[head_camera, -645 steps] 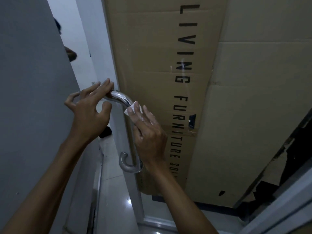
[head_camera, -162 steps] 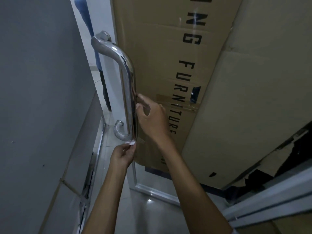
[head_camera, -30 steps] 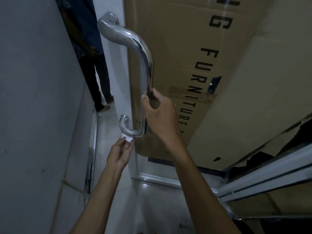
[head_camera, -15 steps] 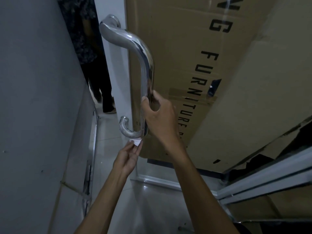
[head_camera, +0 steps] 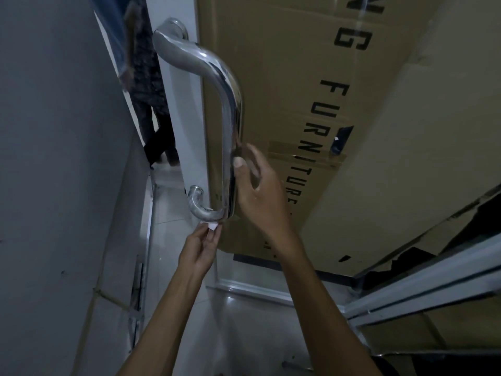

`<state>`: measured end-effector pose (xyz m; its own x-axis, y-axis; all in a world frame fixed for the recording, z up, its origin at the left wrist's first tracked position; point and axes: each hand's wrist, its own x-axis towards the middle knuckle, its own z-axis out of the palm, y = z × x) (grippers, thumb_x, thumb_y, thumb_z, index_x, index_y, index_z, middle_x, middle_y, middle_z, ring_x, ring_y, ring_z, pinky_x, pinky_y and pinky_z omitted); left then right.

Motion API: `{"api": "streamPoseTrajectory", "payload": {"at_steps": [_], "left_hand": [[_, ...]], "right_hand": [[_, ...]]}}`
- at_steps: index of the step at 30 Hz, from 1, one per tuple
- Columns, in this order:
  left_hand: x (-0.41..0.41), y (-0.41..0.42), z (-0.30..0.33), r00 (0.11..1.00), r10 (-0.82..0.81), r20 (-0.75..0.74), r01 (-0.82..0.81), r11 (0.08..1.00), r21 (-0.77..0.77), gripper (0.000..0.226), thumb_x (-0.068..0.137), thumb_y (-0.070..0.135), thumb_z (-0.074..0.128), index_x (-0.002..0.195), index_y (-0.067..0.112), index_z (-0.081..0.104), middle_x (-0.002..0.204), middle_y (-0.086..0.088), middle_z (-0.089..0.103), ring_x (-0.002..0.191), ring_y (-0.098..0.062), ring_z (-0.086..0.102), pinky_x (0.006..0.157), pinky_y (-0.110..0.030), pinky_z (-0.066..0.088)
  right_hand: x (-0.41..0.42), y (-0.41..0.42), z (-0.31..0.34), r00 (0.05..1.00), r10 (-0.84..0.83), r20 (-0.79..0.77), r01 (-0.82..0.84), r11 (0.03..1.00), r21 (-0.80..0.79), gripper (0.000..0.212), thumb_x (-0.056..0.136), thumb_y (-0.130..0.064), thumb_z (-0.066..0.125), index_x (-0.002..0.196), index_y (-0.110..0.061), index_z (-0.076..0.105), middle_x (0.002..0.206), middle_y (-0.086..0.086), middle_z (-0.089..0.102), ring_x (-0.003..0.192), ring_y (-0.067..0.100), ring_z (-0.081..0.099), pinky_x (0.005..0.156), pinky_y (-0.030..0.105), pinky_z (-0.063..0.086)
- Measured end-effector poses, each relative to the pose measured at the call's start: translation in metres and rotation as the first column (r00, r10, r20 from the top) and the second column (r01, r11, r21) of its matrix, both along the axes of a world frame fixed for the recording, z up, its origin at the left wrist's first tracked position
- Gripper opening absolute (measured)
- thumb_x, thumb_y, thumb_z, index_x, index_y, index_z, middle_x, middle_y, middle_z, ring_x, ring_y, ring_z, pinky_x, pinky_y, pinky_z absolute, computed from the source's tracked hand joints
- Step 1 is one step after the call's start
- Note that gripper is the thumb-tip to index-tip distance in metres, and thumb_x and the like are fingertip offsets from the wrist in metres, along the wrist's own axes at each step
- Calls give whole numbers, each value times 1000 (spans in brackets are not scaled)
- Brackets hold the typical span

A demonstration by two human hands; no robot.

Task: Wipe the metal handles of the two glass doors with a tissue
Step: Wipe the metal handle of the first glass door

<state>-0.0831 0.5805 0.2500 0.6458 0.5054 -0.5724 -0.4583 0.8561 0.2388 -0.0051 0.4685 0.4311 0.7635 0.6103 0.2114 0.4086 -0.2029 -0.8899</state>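
Two hands work at one chrome door handle [head_camera: 229, 112] in the head view, the only view given. This handle is a bent metal bar fixed to the edge of a glass door [head_camera: 276, 270]; it starts at a round mount near 11 o'clock in the picture, curves over, runs straight down and hooks back at its lower end just left of the picture's middle.

At the lower hook, the left hand [head_camera: 199, 252] reaches up from 6 o'clock and pinches a small white tissue [head_camera: 212, 226] between its fingertips. Its tissue touches the underside of the hook, at the hook's 6 o'clock.

At about 3 o'clock of the straight bar, the right hand [head_camera: 259, 194] grips the lower part of the bar, thumb tip against the metal and fingers curled behind it, where they are partly hidden.

Behind the glass leans a large brown cardboard box [head_camera: 311, 77] printed with black letters, filling the picture from 12 to 3 o'clock. A grey wall [head_camera: 54, 158] takes up the side from 7 to 10 o'clock. Through the gap between wall and door, near 11 o'clock, the legs and dark clothes of another person [head_camera: 151, 115] show, standing on a pale tiled floor [head_camera: 244, 335]. A white metal frame [head_camera: 423, 291] slants across at 4 o'clock.
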Motion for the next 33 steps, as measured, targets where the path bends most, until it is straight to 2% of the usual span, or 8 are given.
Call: {"api": "streamPoseTrajectory", "payload": {"at_steps": [6, 11, 16, 20, 23, 26, 30, 33], "left_hand": [[-10, 13, -1, 999, -30, -36, 33, 996, 89, 27, 105, -1, 48, 128, 0, 62, 139, -22, 65, 134, -31, 59, 117, -43, 44], [-9, 32, 2, 993, -3, -118, 23, 985, 172, 28, 106, -3, 47, 129, 3, 60, 128, -17, 68, 121, -27, 65, 117, -41, 43], [-8, 64, 16, 991, -2, -132, 23, 987, 159, 23, 105, -6, 42, 106, 3, 63, 92, -13, 78, 104, -24, 68, 107, -38, 47], [-11, 63, 22, 969, 37, -245, 49, 940, 339, 31, 104, -6, 47, 93, 6, 74, 97, -8, 75, 96, -18, 71, 108, -40, 50], [-14, 37, 14, 934, 134, -331, 22, 904, 427, 15, 102, -6, 55, 111, -2, 66, 109, -16, 72, 96, -22, 71, 106, -45, 52], [-19, 25, 7, 940, 165, -298, -26, 907, 421, 29, 100, -9, 57, 129, -11, 59, 116, -22, 72, 95, -27, 77, 100, -46, 59], [-28, 27, 10, 959, 61, -275, 57, 914, 402, 22, 100, -10, 55, 121, -12, 62, 111, -23, 73, 90, -23, 79, 89, -40, 63], [-31, 21, 7, 954, 2, -299, 120, 914, 389, 22, 102, -8, 52, 121, -11, 62, 118, -24, 71, 105, -30, 74, 86, -36, 64]], "right_hand": [[5, -20, -18, 971, -74, -227, 80, 997, 16, 53, 108, -49, 44, 155, -23, 46, 148, 0, 60, 124, 0, 55, 90, 8, 41], [15, -22, -12, 973, -81, -218, 103, 990, 92, 46, 109, -46, 43, 149, -25, 53, 141, -1, 65, 128, 1, 59, 101, 18, 46], [22, -29, -9, 976, -97, -194, 118, 988, 97, 40, 110, -42, 42, 141, -25, 61, 131, -4, 71, 119, -4, 62, 81, -3, 41], [23, -32, -12, 973, -101, -207, 125, 987, 104, 37, 112, -35, 41, 137, -20, 64, 126, -5, 72, 104, -15, 62, 80, -1, 42], [20, -27, -17, 962, -103, -251, 128, 988, 87, 37, 112, -35, 41, 136, -20, 64, 126, -5, 73, 102, -14, 64, 77, 0, 42], [14, -20, -28, 936, -113, -332, 143, 988, 65, 35, 112, -32, 40, 133, -20, 65, 124, -4, 74, 110, 1, 66, 75, 2, 43], [2, -16, -68, 826, -179, -535, 158, 984, -84, 30, 111, -26, 43, 131, -21, 65, 122, -4, 74, 111, 9, 65, 95, 23, 50], [-12, -12, -107, 688, -239, -685, 116, 968, -222, 20, 107, -23, 50, 119, -23, 66, 120, -1, 74, 109, 17, 67, 86, 30, 51]]}}
